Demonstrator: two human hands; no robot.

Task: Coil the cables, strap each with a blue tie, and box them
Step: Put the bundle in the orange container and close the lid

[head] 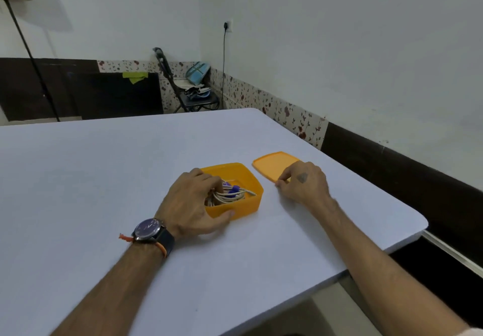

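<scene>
Nearest, two bare forearms on a pale table (104, 179), a watch (150, 228) on the left wrist. Just beyond, left hand (193, 202) clamped on the box (244, 206): thumb against the near wall, fingers curled over the left rim and down onto the cables (232, 194). Cables coiled inside, white, with blue ties (234, 188) showing among them; none seen loose on the table, so coiling and strapping judged done. Right hand (304, 184) well apart from the left, knuckles up, fingertips pinching the near edge of the lid (274, 164). Lid flat on the table, just right of the box and a little farther out, not touching it. Long axis of the lid running near-left to far-right, roughly matching the box. Right hand the nearer one to the lid; left already steadying the box. Likely next: lid carried a short way left and toward the body, then pressed onto the rim, with left fingers cleared out first. Far off, a chair (193, 92) by the wall
</scene>
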